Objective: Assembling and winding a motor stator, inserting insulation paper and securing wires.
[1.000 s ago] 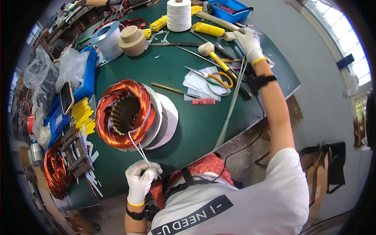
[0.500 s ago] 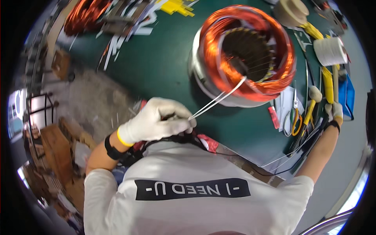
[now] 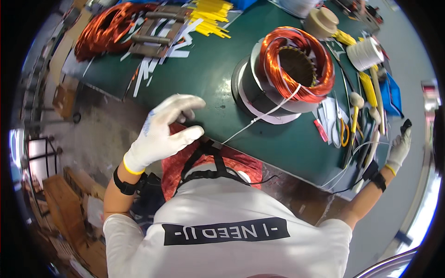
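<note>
A motor stator (image 3: 252,88) stands on the green table with a thick ring of copper windings (image 3: 273,60) at its top. From the winding's near edge a white cord (image 3: 264,116) runs down to the table's front edge. My left hand (image 3: 169,125), in a white glove, is off the cord, with fingers and thumb apart and nothing between them. Far to the right, beyond the table's side edge, my gloved right hand (image 3: 399,150) is closed on a small black object (image 3: 406,125). Its exact kind does not show.
Scissors (image 3: 344,133), a red-handled tool (image 3: 320,130) and mallets (image 3: 355,111) lie along the right side. A white cord spool (image 3: 365,53) stands behind them. Copper coils (image 3: 109,30), yellow strips (image 3: 211,16) and a metal block (image 3: 155,34) occupy the far left.
My left hand has let go of the white cord and opened. My right hand has moved from the mallets outward past the table's side, now with a black object. The view has shifted.
</note>
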`<action>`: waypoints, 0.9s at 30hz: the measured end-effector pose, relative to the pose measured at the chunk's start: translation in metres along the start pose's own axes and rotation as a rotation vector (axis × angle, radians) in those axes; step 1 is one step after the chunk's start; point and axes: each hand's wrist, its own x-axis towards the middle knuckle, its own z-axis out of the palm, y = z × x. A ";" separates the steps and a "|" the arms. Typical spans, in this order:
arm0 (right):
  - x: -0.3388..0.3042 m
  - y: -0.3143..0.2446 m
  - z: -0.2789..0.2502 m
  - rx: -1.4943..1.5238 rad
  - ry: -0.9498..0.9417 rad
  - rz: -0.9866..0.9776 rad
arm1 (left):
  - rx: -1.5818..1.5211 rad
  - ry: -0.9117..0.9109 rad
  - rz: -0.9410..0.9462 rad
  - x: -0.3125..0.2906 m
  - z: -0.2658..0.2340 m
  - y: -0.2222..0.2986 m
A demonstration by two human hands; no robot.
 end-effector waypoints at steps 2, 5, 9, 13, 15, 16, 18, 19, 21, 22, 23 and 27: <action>-0.085 -0.080 -0.004 0.228 -0.007 0.184 | 0.128 0.060 0.349 0.017 -0.011 0.013; -0.228 -0.170 0.033 0.374 -0.103 0.075 | -0.073 -0.192 0.818 0.049 0.006 0.044; -0.354 -0.237 0.108 0.434 -0.549 0.391 | -0.531 -0.273 0.849 0.054 0.079 0.082; -0.383 -0.256 0.167 0.801 -0.531 0.628 | -0.716 -0.190 0.896 0.056 0.098 0.071; -0.387 -0.257 0.183 0.868 -0.479 0.569 | -0.674 -0.128 0.837 0.056 0.095 0.061; -0.391 -0.256 0.189 0.898 -0.433 0.559 | -0.775 -0.181 0.778 0.053 0.093 0.057; -0.396 -0.251 0.192 1.172 -0.435 0.527 | -0.833 -0.196 0.611 0.049 0.092 0.053; -0.403 -0.249 0.193 1.040 -0.266 0.587 | -0.902 -0.225 0.541 0.049 0.093 0.051; -0.412 -0.245 0.188 0.934 -0.190 0.455 | -0.916 -0.114 0.569 0.046 0.098 0.051; -0.416 -0.243 0.185 0.862 -0.156 0.409 | -0.899 -0.097 0.551 0.044 0.100 0.051; -0.420 -0.241 0.179 0.988 -0.225 0.366 | -0.897 -0.083 0.508 0.042 0.104 0.053; -0.426 -0.230 0.160 1.202 -0.433 0.492 | -1.103 -0.291 0.347 0.035 0.119 0.062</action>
